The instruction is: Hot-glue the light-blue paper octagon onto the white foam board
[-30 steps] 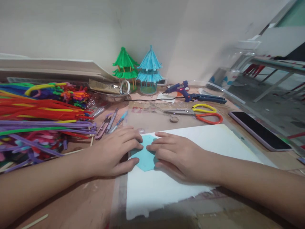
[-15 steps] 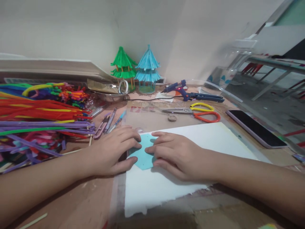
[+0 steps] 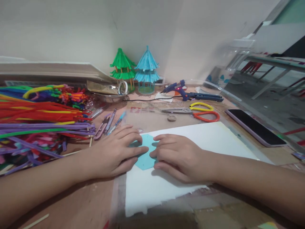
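Note:
A light blue flat piece with angled corners and small dots near its edges (image 3: pixel 145 161) lies on a white sheet with a ragged front edge (image 3: pixel 152 194). My left hand (image 3: pixel 116 151) rests over its left part, fingers apart, the index fingertip on the blue surface. From the other side, my right hand (image 3: pixel 178 156) lies over its right part with bent, spread fingers touching it. Neither hand grips the piece. Parts of its left and right edges are hidden under my fingers.
Bundles of coloured pipe cleaners (image 3: pixel 40 111) fill the left side. Scissors (image 3: pixel 190 110), a ring (image 3: pixel 172 118), a glue gun (image 3: pixel 176 88) and a phone (image 3: pixel 256 127) lie beyond the sheet. Green (image 3: pixel 122 65) and blue (image 3: pixel 147 68) pagoda-like models stand by the wall.
My left index finger has stretched rightward onto the middle of the blue piece. My right hand's fingertips have shifted slightly to the right. The piece stays in about the same place.

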The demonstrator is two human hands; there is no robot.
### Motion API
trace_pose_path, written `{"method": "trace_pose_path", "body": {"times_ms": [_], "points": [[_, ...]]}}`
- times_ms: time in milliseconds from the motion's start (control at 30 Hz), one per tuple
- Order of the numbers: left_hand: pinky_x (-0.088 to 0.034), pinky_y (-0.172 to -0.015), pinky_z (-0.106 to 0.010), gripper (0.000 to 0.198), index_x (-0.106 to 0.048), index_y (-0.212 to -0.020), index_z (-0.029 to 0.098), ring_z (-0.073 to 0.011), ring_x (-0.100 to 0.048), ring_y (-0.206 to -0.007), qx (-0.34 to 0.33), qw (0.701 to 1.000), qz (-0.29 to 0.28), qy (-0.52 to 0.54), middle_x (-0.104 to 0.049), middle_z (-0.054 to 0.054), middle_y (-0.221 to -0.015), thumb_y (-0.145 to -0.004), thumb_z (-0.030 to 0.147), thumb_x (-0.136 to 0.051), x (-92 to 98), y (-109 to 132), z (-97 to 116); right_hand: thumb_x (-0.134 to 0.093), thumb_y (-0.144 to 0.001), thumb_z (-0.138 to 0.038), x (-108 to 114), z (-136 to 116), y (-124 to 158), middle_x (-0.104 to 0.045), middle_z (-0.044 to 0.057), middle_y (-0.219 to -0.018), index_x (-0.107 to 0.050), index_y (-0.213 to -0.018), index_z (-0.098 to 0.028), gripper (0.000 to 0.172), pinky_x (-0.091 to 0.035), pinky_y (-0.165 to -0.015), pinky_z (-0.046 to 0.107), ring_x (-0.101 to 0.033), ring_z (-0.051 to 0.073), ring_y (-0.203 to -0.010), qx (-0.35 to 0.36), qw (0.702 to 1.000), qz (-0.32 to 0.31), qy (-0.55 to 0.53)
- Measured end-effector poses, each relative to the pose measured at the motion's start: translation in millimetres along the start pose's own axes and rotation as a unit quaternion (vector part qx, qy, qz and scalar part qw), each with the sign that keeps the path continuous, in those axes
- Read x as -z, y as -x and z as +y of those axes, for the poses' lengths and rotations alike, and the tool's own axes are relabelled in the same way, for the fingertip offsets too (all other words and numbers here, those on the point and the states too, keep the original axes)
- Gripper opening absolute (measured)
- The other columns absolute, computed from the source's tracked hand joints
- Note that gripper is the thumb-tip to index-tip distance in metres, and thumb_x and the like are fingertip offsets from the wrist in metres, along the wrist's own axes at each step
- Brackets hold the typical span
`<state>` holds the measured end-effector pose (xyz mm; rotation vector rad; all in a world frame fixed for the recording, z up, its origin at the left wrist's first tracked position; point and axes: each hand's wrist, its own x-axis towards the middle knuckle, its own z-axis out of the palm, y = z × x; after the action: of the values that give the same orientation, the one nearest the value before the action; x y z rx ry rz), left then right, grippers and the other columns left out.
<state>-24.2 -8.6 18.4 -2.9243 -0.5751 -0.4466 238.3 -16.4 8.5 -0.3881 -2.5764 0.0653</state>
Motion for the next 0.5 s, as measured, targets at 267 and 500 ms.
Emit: {"method": "trace_pose_path", "body": {"times_ms": [267, 500], "points": [[-0.047, -0.111, -0.047, 0.020, -0.068, -0.111, 0.018, -0.0226, -0.064, -0.101, -0.009, 0.999, 0.028, 0.033, -0.068, -0.007, -0.099, -0.096, 0.017, -0.054, 1.2, -0.4, 1.2, -0.049, -0.105, -0.031, 1.7, 1.4, 1.0, -0.071, 0.005, -0.077, -0.063, -0.086, -0.021, 0.025, -0.056, -0.093, 0.037, -0.068, 0.017, -0.076, -0.008, 1.000, -0.008, -0.009], [-0.047, -0.110, -0.050, 0.034, -0.063, -0.127, 0.021, -0.0273, -0.060, -0.115, 0.003, 0.999, 0.015, 0.028, -0.066, -0.011, -0.114, -0.098, 0.018, -0.046, -3.8, 2.1, 2.3, -0.046, -0.106, -0.027, 0.3, 1.1, -1.4, -0.073, 0.006, -0.080, -0.062, -0.091, -0.018, 0.024, -0.056, -0.094, 0.036, -0.068, 0.017, -0.078, 0.003, 1.000, 0.026, -0.014]]}}
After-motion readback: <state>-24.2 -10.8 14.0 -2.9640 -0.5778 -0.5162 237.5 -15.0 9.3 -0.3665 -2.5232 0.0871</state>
